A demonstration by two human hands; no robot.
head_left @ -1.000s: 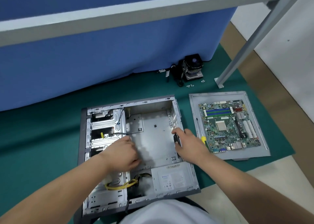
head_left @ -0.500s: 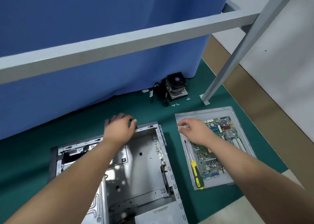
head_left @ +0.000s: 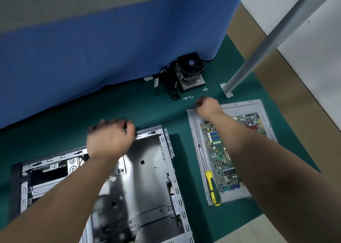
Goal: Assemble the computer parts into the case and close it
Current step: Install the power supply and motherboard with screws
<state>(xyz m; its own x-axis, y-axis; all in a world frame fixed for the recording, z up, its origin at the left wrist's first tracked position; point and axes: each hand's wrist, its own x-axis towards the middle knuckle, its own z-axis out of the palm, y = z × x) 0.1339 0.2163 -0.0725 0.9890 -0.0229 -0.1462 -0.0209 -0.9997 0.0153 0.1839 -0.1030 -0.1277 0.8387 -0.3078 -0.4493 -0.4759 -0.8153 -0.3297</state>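
- Early stage: case (head_left: 147, 178) lies open, bay bare; board (head_left: 221, 150) sits on side panel (head_left: 191, 124), well right of it.
- Right hand (head_left: 207, 105) near screws (head_left: 188, 97), fingers curled; holding anything, cannot tell.
- Left hand (head_left: 110, 138) rests at case's far rim, fingers loose.
- Next, likely: gather screws, seat board.
- No legible writing.

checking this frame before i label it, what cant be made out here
Head view only:
- Right hand: motion-blurred, fingertips turned away; whether it holds anything is unclear.
- Left hand: blurred, hiding the case rim beneath it.
- Motherboard: partly covered by the right forearm.
- Screws: too small to count.
- Case's near end: cut off by the bottom edge.
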